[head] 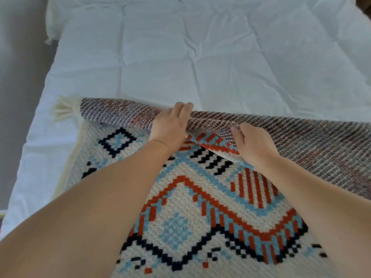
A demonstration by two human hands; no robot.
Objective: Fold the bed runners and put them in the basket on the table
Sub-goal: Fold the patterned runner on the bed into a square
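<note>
Head cam view, only 1 angle here: the bed runner (180,207) lay pattern-up on the white bed sheet (180,57), far edge flipped back toward me so the striped underside showed. My left hand (170,127) was curled shut over that folded edge, my right hand (253,145) pinched closed on it just beside. Best bet, I figured: spread my hands wider apart first so the fold came over straight. Basket wasn't in view.
</note>
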